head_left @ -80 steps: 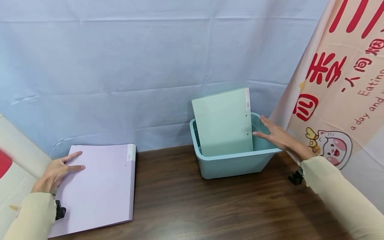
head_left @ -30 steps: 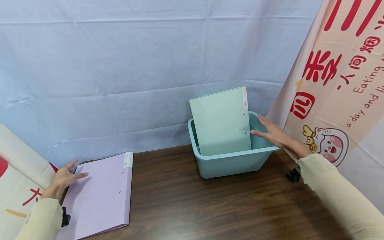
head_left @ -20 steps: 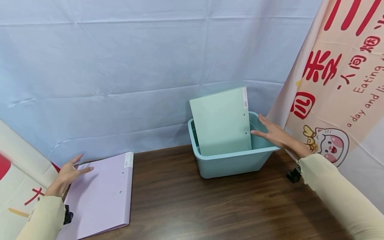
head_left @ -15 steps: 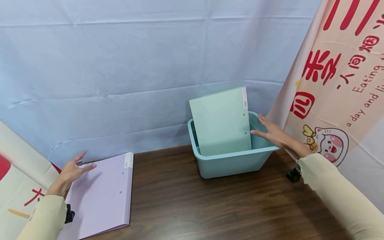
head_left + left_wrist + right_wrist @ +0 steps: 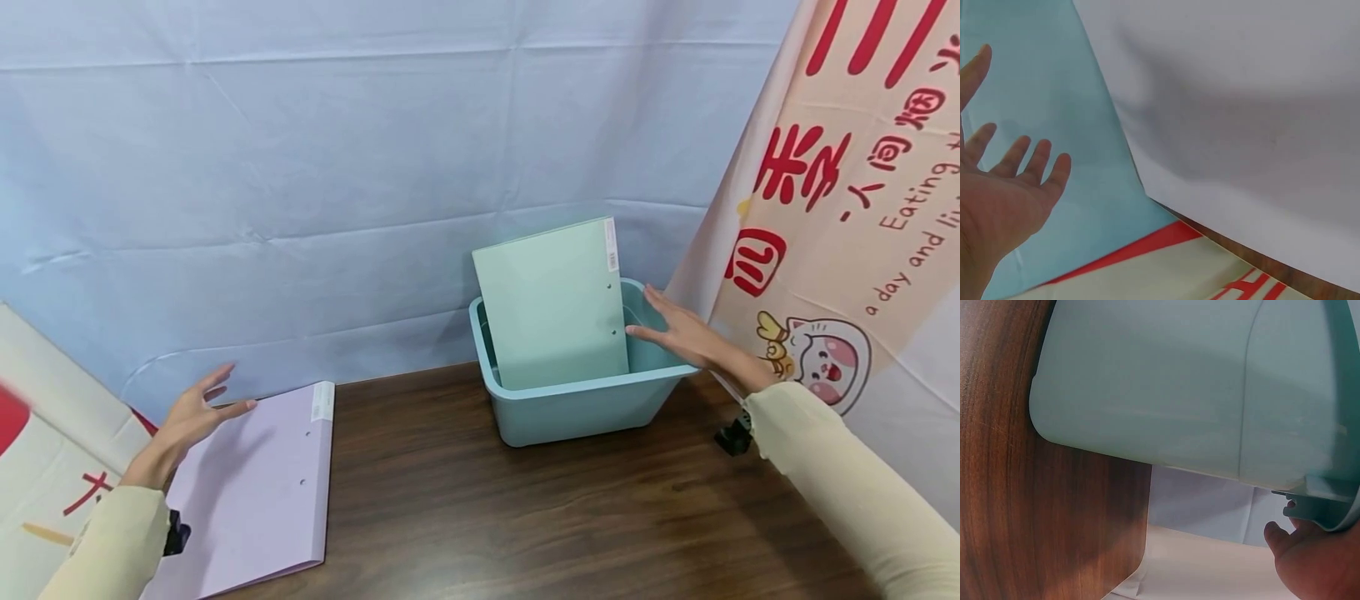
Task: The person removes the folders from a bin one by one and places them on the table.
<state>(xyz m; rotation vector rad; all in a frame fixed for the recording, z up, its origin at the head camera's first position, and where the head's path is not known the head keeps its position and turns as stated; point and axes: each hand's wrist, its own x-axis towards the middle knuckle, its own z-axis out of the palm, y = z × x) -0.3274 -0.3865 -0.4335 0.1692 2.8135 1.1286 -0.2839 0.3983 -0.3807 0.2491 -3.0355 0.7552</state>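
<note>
My left hand (image 5: 191, 421) hovers over the far left corner of a lilac file folder (image 5: 258, 492), its fingers spread and holding nothing. In the left wrist view that hand (image 5: 1007, 200) shows palm and fingers apart from the pale folder (image 5: 1241, 156). My right hand (image 5: 686, 333) holds the right rim of a light blue plastic bin (image 5: 577, 421), thumb over the inside. In the right wrist view its fingertips (image 5: 1277, 537) curl below the rim of the bin (image 5: 1147, 381). A mint green file folder (image 5: 551, 308) stands tilted in the bin, its upper part above the rim.
The dark wooden table (image 5: 420, 483) runs between the lilac folder and the bin. A light blue cloth (image 5: 337, 167) hangs behind it. A printed cloth (image 5: 840, 233) hangs at right, close to my right arm; another printed cloth (image 5: 52, 433) is at left.
My left hand has come off the lilac folder and moved up and to the right over its far corner. The folder now lies slightly turned. My right hand stays at the bin.
</note>
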